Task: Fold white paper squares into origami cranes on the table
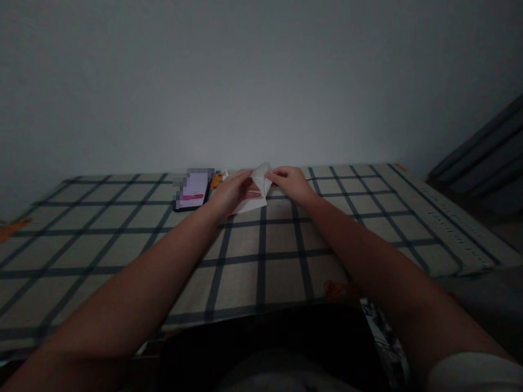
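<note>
A thin white sheet, paper or tissue (260, 184), stands creased between my two hands near the back of the table. My left hand (235, 190) is curled round its left side, with the thumb and fingers against it. From the other side, my right hand (289, 181) pinches the sheet's right edge between thumb and fingers. A flat white piece (251, 205) lies on the cloth under my left hand; I cannot tell whether it belongs to the same sheet. Just left of my left hand lies a phone (193, 190) with a lit, partly blurred screen.
A checked cloth (281, 277) with dark lines covers the table. Behind it rises a plain grey wall (261, 81). A thin white item (309, 178) shows behind my right hand. Dark folded fabric (486, 158) stands at the far right.
</note>
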`<state>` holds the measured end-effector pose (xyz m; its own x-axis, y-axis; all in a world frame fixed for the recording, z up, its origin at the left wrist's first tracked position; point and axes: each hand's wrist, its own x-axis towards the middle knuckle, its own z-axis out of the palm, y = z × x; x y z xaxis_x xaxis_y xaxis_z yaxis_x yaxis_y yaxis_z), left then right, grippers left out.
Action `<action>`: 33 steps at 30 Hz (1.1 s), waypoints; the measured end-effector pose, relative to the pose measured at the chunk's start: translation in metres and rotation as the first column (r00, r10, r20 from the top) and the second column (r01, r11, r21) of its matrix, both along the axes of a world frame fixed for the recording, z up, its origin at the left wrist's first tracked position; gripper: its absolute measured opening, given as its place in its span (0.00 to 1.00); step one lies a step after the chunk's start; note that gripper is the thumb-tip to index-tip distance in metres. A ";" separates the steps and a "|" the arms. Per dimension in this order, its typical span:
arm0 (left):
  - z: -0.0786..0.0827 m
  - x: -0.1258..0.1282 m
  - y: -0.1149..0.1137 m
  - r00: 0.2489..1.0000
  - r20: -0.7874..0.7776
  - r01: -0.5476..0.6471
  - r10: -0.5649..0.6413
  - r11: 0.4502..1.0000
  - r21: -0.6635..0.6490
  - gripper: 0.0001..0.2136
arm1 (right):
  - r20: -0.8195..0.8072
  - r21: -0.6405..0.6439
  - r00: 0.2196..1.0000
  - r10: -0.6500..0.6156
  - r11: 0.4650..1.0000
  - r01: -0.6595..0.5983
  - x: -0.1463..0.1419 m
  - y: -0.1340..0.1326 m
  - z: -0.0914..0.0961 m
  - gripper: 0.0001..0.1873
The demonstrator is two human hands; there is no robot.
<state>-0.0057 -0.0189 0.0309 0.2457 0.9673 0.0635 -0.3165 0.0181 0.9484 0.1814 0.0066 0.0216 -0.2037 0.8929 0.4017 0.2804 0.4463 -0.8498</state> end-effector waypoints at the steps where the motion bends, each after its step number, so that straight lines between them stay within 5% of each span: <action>1: 0.000 0.001 0.000 1.000 0.008 0.008 -0.008 1.000 -0.006 0.12 | 0.021 0.012 1.000 -0.009 1.000 0.009 0.001 0.000 0.001 0.16; 20: -0.006 -0.003 0.001 0.995 -0.095 0.041 -0.040 0.999 0.013 0.10 | -0.001 -0.066 0.997 0.074 0.995 -0.074 0.004 -0.004 0.005 0.16; 33: -0.007 -0.003 0.003 0.986 -0.131 -0.101 0.103 0.995 0.024 0.11 | -0.067 -0.118 0.984 0.165 0.978 -0.172 0.001 -0.006 0.006 0.14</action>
